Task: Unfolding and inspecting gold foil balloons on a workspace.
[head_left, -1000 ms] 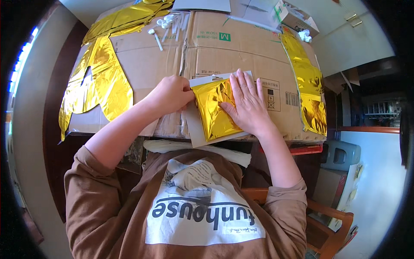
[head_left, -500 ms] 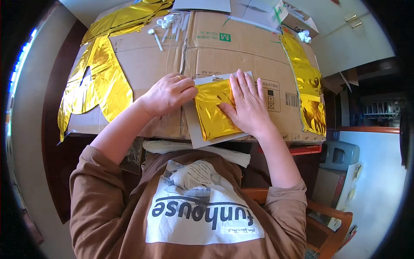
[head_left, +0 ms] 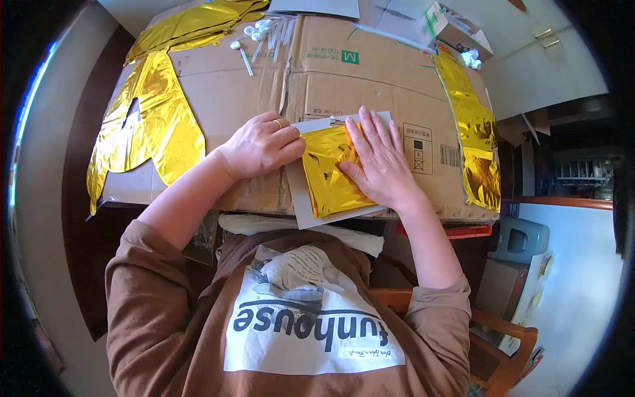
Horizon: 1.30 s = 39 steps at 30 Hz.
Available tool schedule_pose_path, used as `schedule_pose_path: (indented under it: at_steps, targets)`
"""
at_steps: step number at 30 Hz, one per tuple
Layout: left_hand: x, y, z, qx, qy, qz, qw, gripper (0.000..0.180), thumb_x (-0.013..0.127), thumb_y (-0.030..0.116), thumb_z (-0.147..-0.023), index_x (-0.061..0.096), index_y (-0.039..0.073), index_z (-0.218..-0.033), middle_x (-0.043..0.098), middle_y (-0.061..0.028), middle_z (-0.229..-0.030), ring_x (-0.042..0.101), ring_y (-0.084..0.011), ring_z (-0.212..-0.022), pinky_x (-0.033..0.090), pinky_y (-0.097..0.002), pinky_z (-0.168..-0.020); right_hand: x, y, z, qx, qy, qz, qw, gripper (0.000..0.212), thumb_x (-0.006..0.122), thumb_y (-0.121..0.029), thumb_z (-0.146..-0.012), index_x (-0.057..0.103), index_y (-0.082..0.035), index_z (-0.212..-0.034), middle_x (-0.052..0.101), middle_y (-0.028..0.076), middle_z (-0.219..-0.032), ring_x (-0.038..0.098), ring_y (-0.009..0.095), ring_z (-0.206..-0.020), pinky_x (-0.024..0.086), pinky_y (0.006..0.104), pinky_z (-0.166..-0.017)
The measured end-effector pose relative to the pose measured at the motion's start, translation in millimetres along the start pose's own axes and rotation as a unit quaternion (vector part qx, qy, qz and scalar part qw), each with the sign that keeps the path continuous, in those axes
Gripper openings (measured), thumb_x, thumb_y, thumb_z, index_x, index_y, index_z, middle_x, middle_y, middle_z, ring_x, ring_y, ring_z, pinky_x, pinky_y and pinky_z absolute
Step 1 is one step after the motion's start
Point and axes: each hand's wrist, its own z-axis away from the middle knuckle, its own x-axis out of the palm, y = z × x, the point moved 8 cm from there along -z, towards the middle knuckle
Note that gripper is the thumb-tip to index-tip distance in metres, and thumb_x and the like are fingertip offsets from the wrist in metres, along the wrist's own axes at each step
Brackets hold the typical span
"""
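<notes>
A folded gold foil piece (head_left: pixel 327 173) lies on a grey card sheet (head_left: pixel 299 198) at the near edge of a flattened cardboard box (head_left: pixel 344 86). My right hand (head_left: pixel 378 159) rests flat on the foil with fingers spread, pressing it down. My left hand (head_left: pixel 261 143), a ring on one finger, is curled at the foil's left edge, fingertips pinching its upper left corner.
A large gold foil balloon (head_left: pixel 149 126) lies flat at the left of the cardboard, another gold foil strip (head_left: pixel 473 132) along the right edge. White plastic straws (head_left: pixel 261 36) lie at the back, with a small carton (head_left: pixel 456 30) beyond. A wooden chair (head_left: pixel 503 337) stands at lower right.
My left hand has shifted slightly right and nearer, closing onto the foil's left edge. My right hand stays flat on the foil.
</notes>
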Motion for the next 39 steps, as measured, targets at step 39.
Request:
schedule_pose_path:
  at_steps: [39]
  targets:
    - [-7.8, 19.1, 4.1, -0.032, -0.055, 0.094, 0.994, 0.05, 0.069, 0.01, -0.069, 0.063, -0.001, -0.118, 0.063, -0.016, -0.121, 0.064, -0.0326, -0.111, 0.051, -0.0472, -0.1, 5.1, 1.5, 0.6, 0.012, -0.02, 0.008, 1.0, 0.08, 0.046, -0.058, -0.099, 0.022, -0.012, -0.16, 0.018, 0.022, -0.165, 0.018, 0.038, -0.153, 0.007, 0.0574, -0.123]
